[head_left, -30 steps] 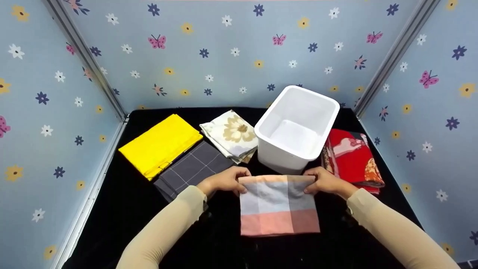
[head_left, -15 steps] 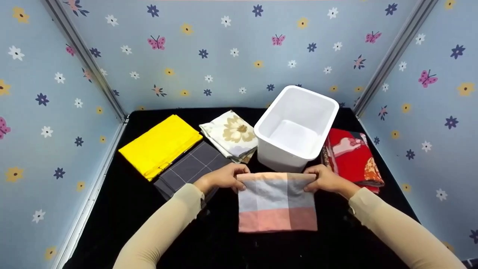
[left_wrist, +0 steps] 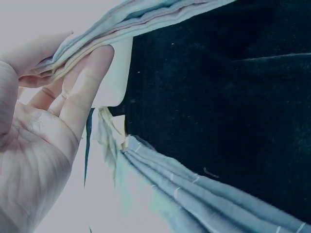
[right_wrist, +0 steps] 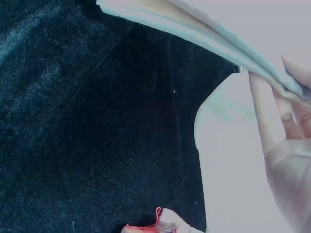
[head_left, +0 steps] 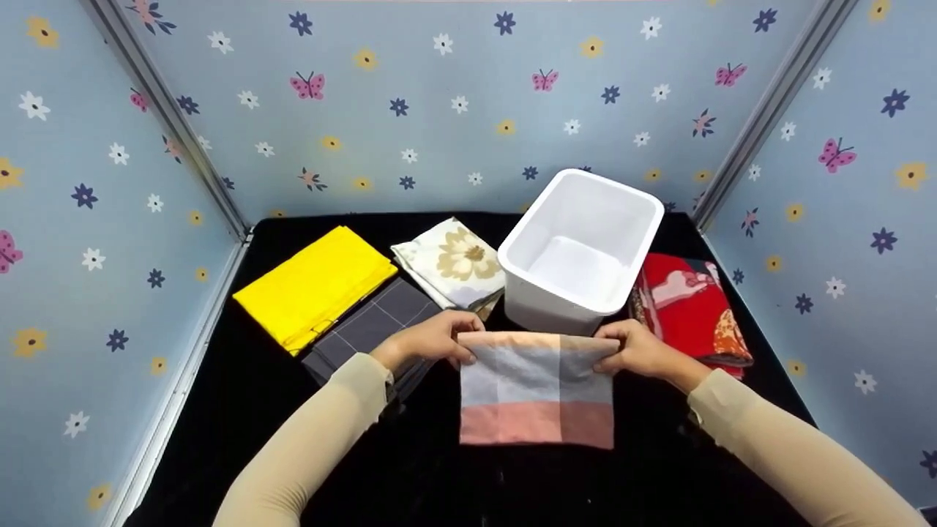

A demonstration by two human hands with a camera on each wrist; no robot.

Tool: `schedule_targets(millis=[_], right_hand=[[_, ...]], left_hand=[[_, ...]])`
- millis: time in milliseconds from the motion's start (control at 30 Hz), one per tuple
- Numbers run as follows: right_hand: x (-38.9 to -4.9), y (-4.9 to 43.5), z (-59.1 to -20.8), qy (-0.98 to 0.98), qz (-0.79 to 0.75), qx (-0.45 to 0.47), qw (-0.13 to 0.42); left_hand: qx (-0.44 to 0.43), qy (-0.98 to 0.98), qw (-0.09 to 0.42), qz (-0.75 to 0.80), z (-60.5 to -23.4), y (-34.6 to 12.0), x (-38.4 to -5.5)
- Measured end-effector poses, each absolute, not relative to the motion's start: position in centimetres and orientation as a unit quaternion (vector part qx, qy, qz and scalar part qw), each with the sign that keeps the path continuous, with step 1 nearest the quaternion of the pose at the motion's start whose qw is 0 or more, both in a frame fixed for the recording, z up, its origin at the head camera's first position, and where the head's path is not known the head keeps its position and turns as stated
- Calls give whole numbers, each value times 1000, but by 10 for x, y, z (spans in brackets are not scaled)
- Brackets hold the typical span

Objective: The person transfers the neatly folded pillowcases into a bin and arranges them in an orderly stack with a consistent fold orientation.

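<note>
- Centrally, a checked cloth [head_left: 538,388] in pale grey, peach and dusty pink is spread between the person's two hands, in front of the white tub [head_left: 549,300].
- The left hand [head_left: 433,338] pinches its upper left corner, thumb on one face and fingers on the other.
- The right hand [head_left: 638,351] has the same grip on the upper right corner.
- Between the two grips the top edge runs nearly straight, and the rest of the cloth extends from it toward the person, below both hands in the head view.
- Both wrist views show several folded layers caught between thumb and fingers.
- Whether the lower edge touches the black worktop [head_left: 527,490] cannot be told.
- The tub stands just beyond the checked cloth, its opening facing up, its inside bare.
- Left of the tub lies a folded white cloth [head_left: 461,263] with a tan flower.
- Farther left, a folded yellow cloth [head_left: 315,285] lies just beside a dark grey cloth [head_left: 381,318] with thin white lines; the left hand and forearm cover part of the grey one.
- Right of the tub, beyond the right hand, lies a folded red cloth [head_left: 688,307] with a pale and orange pattern.
</note>
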State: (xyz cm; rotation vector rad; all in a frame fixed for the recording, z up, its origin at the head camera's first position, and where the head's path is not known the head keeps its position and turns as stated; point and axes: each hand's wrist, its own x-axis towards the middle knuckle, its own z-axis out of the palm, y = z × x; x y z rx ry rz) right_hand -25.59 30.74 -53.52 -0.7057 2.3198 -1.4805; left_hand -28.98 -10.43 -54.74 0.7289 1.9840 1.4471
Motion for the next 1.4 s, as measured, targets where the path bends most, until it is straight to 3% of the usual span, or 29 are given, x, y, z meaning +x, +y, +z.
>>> schedule_targets(millis=[633,1400], right_hand=[[-250,294,-512,810,-512,-281,62],[-253,280,-471,806,-523,-273,58]], left_hand=[[307,756,244,524,-512,-122,-301],[322,780,182,504,-481,-134,-310]])
